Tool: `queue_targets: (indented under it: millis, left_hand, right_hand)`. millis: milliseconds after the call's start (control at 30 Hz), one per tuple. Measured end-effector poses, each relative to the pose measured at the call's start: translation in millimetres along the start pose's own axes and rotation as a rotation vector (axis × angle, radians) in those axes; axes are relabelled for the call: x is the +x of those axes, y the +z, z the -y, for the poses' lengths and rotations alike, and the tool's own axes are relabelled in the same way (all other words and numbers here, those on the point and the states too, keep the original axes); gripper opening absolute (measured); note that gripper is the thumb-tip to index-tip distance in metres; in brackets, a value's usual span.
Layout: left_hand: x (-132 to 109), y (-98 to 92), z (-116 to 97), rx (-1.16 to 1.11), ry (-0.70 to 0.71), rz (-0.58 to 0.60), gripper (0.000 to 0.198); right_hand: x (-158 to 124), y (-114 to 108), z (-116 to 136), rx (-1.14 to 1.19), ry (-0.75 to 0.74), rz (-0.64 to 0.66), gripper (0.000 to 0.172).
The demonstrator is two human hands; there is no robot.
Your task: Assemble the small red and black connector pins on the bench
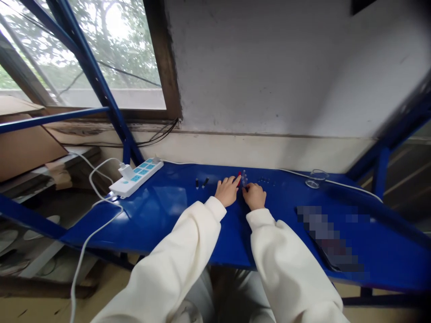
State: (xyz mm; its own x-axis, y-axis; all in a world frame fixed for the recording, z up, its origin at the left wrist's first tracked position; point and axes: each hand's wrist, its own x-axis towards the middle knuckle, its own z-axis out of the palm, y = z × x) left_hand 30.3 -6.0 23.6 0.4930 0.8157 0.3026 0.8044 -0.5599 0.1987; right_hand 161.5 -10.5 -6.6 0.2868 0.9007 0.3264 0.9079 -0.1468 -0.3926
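Left hand at red piece, any lettering illegibly small

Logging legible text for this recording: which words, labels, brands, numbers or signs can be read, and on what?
No text can be read anywhere.
White power strip: any markings too small to read.
Red piece at the left hand: too small to tell.
Pixelated dark object on the blue table: blocked out, unreadable.

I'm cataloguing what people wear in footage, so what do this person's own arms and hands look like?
Both arms wear long, loose, off-white sleeves with soft folds and snugger cuffs at the wrists. No markings show on them. The hands wear no gloves.
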Motion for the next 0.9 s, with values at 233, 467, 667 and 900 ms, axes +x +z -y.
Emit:
queue_targets:
  millis: [233,467,667,900]
  left_hand:
    - [9,5.6,-4,0.021,-0.009,-0.056,0.03]
    - [5,-5.1,1,-0.034,-0.077,-0.106,0.014]
    - [-18,-8.0,17,-0.294,-0.173,-0.343,0.011]
    - [-26,8.8,28,-0.544,-0.286,-0.525,0.01]
  right_hand:
    - [4,4,-1,0.042,0.017,-0.01,0.02]
    - [4,4,-1,0.05,0.029,-0.01,0.018]
    - [4,0,2,0.047,0.014,0.021,0.016]
    - [-9,-9,21,0.041,-0.285,0.074,0.012]
